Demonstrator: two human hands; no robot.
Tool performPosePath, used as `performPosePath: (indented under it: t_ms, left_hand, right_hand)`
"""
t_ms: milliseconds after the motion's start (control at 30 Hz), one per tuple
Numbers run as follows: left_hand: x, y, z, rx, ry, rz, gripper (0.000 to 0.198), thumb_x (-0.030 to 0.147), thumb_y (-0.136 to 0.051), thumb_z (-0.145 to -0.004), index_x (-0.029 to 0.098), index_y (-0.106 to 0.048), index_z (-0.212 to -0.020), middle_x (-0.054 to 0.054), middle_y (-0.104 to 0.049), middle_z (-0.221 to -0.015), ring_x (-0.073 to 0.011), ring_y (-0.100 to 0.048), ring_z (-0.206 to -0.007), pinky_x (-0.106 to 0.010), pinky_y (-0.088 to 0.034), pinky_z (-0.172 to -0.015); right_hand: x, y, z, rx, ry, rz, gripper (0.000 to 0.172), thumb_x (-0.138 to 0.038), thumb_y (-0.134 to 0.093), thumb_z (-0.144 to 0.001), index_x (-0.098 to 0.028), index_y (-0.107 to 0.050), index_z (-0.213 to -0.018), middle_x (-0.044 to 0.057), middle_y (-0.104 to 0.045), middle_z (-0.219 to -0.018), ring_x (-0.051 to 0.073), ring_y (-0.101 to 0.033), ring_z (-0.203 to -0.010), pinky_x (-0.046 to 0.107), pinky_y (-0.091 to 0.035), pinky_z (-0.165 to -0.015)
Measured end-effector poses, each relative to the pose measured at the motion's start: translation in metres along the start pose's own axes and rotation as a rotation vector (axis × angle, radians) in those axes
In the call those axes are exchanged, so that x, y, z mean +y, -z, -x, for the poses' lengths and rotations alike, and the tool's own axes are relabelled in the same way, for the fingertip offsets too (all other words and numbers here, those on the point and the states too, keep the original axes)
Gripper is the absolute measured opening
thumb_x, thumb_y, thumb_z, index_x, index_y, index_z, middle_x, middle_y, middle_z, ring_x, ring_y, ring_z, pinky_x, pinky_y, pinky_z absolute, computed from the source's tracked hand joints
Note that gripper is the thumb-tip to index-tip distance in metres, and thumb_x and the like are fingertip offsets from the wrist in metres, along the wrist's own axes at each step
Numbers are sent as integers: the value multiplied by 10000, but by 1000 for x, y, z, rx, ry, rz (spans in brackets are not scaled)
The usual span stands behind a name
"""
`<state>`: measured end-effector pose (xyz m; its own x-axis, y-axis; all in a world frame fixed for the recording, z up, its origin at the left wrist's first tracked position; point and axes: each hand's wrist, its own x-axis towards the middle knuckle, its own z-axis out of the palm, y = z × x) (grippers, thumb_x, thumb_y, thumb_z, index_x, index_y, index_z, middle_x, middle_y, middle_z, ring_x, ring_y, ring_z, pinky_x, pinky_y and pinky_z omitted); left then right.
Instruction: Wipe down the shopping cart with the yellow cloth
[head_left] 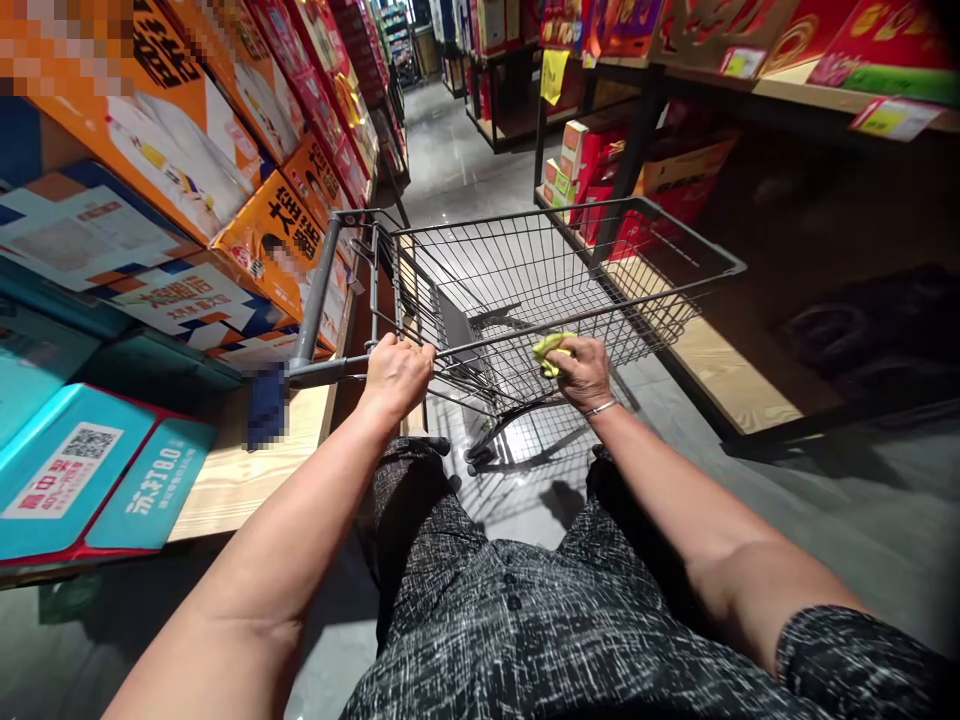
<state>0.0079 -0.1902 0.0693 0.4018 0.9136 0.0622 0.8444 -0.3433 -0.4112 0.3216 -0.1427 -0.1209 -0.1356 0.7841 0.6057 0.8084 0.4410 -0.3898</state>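
Observation:
A grey wire shopping cart (660,225) stands in front of me in a shop aisle, its basket holding nothing that I can see. My left hand (396,372) is closed round the cart's handle bar (330,368) near its left end. My right hand (581,372) grips a small yellow cloth (550,350) and presses it against the handle bar and the basket's near wire wall. A thin bracelet sits on my right wrist.
Stacked orange, blue and teal boxes (150,250) fill the wooden shelves on the left, close to the cart. On the right a low wooden shelf (720,370) carries red boxes (592,165). The grey tiled aisle (457,160) runs ahead between them.

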Motion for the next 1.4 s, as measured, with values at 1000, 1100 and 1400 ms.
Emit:
performPosePath:
  t_ms: [1000, 1100, 1400]
  left_hand:
    - [-4, -11, -12, 42, 71, 62, 228, 397, -623, -919, 211, -672, -797, -78, -728, -717, -254, -668, -810, -422, -379, -895]
    - [-9, -11, -17, 42, 72, 63, 281, 438, -642, -926, 186, -701, -816, -101, -732, -724, -263, -670, -826, -432, -373, -921]
    - [-26, -25, -31, 123, 99, 57, 464, 592, -561, -956, 190, -755, -831, -90, -747, -737, -264, -670, -798, -454, -354, -948]
  right_hand:
    - [-38, 63, -103, -278, 30, -131, 408, -165, -623, -720, -241, -701, -1113, 35, -697, -1044, 195, -624, -898, 309, -507, -788]
    - [-49, 54, -106, -290, 93, -147, 430, -146, -622, -728, -242, -699, -1139, 35, -687, -1075, 185, -625, -897, 305, -507, -794]
    - [61, 90, -108, -265, -148, -17, 407, -69, -639, -686, -203, -719, -1061, 103, -667, -1050, 206, -617, -913, 352, -491, -800]
